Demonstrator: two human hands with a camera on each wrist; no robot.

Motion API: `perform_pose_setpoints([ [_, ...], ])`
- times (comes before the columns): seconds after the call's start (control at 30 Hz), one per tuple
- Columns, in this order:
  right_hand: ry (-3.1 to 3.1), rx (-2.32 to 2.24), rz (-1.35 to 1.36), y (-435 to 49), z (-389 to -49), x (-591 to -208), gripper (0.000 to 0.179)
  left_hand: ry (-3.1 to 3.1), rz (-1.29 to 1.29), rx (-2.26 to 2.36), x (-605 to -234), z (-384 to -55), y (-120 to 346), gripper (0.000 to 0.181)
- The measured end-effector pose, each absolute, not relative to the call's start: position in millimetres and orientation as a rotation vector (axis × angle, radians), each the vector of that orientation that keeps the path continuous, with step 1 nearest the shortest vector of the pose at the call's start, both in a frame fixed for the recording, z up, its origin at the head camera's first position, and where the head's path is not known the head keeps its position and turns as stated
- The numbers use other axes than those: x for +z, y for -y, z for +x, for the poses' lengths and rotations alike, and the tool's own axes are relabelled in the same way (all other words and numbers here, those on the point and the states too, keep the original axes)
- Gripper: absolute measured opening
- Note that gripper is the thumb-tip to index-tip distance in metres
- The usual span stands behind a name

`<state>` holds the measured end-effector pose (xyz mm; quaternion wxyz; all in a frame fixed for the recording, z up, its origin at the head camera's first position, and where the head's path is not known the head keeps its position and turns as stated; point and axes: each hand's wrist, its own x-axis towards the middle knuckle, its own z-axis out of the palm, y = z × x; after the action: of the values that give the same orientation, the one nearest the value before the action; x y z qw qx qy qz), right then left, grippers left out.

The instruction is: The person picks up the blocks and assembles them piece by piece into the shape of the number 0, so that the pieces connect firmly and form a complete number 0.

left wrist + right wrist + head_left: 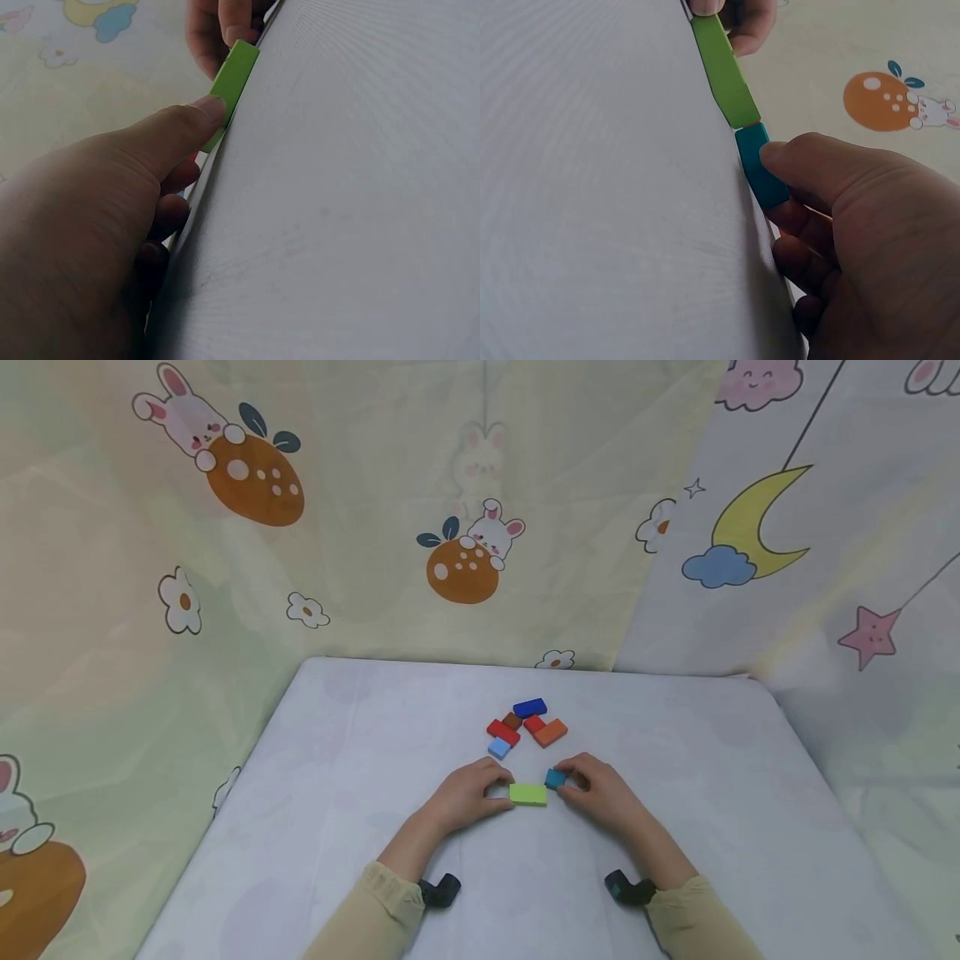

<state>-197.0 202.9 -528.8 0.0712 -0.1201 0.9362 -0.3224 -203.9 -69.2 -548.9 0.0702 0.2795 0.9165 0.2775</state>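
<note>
"While your forearms slant in from the near side of the table, how do your hands stand? Your left hand makes a rounded C, thumb on the near side and forefinger on the far side, narrowed to the depth of the lime-green block and pinching its left end."

"And your right hand mirrors it from the right, thumb nearer, forefinger farther, with a smaller gap: you pinch the teal block there. Your other fingers curl in under the palm on both sides."

"Do your two blocks meet?"

"Your teal one sits just beside the lime one's right end, slightly to the far side; whether they touch, you cannot tell from these views. Your wrists angle inward, your left arm reaching far and right, your right arm far and left. Beyond your fingertips, on the far side, lies a loose cluster of red, brown, blue and orange blocks."
</note>
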Motion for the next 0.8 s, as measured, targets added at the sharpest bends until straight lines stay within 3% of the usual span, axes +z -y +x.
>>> perform_pose_setpoints([
  [0.8, -2.826, -0.977, -0.409, -207.0, -198.6, -536.8, 0.032, -2.743, 0.78, 0.878, -543.5, -200.3, 69.9, 0.043],
])
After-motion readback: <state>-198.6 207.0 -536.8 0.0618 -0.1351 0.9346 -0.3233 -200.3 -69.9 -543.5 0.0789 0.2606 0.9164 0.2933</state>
